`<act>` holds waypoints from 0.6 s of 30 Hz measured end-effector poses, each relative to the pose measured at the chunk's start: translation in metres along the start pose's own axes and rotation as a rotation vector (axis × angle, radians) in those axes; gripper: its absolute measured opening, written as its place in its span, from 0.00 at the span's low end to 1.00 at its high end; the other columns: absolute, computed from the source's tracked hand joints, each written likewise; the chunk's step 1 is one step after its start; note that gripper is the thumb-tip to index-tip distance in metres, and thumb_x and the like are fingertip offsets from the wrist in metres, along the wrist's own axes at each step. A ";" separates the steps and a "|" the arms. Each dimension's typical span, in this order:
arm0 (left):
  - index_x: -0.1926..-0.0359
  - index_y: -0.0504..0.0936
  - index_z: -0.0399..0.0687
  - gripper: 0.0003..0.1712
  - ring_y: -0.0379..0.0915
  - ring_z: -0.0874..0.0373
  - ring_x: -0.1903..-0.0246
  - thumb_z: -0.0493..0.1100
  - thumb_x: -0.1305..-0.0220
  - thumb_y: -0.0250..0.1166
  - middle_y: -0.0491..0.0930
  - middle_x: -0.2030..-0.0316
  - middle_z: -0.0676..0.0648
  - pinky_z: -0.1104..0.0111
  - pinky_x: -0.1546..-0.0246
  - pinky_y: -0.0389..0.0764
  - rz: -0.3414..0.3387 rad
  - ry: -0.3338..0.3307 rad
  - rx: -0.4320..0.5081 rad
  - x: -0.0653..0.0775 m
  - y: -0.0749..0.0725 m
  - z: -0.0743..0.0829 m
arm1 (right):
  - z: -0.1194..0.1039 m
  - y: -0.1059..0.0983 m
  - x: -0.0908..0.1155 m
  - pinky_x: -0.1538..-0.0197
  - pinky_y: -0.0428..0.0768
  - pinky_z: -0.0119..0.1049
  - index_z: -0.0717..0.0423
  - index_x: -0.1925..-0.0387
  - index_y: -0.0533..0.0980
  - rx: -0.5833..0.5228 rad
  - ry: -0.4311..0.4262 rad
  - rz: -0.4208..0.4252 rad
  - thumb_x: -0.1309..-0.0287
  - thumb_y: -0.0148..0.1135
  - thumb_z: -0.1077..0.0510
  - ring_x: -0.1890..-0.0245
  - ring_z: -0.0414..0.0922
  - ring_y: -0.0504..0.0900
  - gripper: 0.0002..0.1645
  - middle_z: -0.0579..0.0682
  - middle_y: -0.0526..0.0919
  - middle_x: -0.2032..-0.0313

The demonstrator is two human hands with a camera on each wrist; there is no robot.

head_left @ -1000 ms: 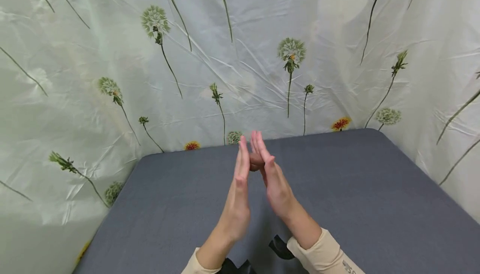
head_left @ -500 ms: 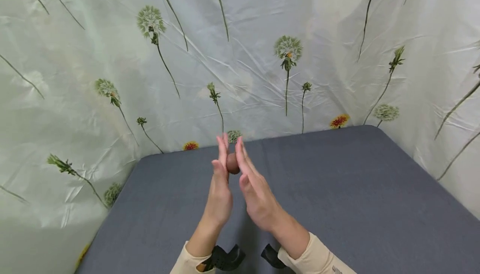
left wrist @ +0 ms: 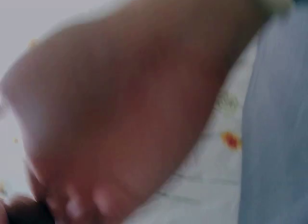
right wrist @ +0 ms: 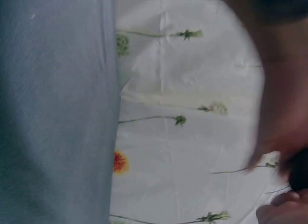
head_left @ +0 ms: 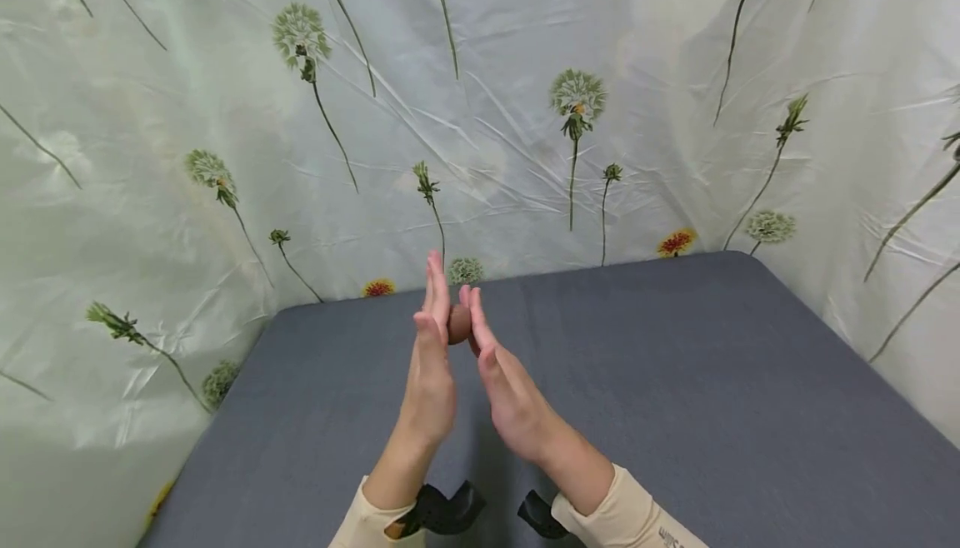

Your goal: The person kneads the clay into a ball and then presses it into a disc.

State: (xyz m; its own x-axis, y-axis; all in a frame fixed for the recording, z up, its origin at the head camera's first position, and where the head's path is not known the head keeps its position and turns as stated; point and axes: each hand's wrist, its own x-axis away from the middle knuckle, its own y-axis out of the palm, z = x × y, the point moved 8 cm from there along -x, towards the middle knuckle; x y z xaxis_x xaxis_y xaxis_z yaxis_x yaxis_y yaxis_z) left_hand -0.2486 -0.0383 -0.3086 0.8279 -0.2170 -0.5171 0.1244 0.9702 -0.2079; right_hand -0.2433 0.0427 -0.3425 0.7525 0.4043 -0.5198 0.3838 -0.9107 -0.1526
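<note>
A small brown ball (head_left: 459,324), smooth like clay, sits between the two hands above the table. My left hand (head_left: 431,386) presses its straight fingers against the ball's left side. From the right, my right hand (head_left: 517,402) presses it with fingers also straight. The left fingertips reach farther forward than the right ones. In the left wrist view the blurred left hand (left wrist: 110,108) fills much of the picture, and the ball (left wrist: 30,213) shows dark at the lower left corner. The right wrist view has the ball (right wrist: 299,171) dark at its right edge, beside the blurred right hand (right wrist: 284,103).
A grey cloth-covered table (head_left: 637,381) lies under the hands. Behind it and at its sides hangs a pale curtain (head_left: 495,115) printed with dandelions. Black straps (head_left: 450,508) show at the wrists, by cream sleeves (head_left: 626,515).
Both hands and the ball have shifted left. The left hand has slid forward while the right has slid back, with the ball staying between them.
</note>
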 end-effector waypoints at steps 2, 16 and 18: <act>0.13 0.34 0.62 0.47 0.22 0.59 0.13 0.78 0.22 0.17 0.34 0.13 0.58 0.36 0.18 0.28 -0.004 -0.055 0.020 -0.001 -0.002 -0.008 | -0.005 0.000 0.001 0.16 0.39 0.64 0.48 0.13 0.32 0.043 -0.015 0.023 0.18 0.16 0.27 0.12 0.46 0.32 0.47 0.42 0.32 0.13; 0.12 0.34 0.56 0.44 0.15 0.53 0.13 0.72 0.18 0.16 0.28 0.13 0.57 0.33 0.20 0.26 -0.077 0.050 0.018 0.015 0.024 0.010 | 0.006 -0.021 -0.004 0.15 0.51 0.45 0.53 0.13 0.29 -0.040 -0.002 0.056 0.19 0.13 0.27 0.13 0.55 0.45 0.49 0.52 0.41 0.12; 0.12 0.33 0.59 0.45 0.22 0.53 0.13 0.74 0.19 0.16 0.36 0.12 0.54 0.33 0.20 0.26 -0.035 0.010 0.017 0.010 0.012 0.003 | 0.006 -0.009 -0.002 0.15 0.46 0.57 0.51 0.13 0.29 -0.010 0.010 0.038 0.17 0.14 0.29 0.12 0.52 0.41 0.47 0.49 0.38 0.12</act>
State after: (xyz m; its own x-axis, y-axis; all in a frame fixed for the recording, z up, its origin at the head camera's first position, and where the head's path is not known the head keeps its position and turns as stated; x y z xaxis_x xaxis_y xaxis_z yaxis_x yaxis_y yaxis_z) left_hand -0.2374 -0.0287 -0.3137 0.8173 -0.2516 -0.5184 0.1622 0.9637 -0.2120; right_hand -0.2518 0.0500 -0.3450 0.7720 0.3702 -0.5167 0.3598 -0.9246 -0.1248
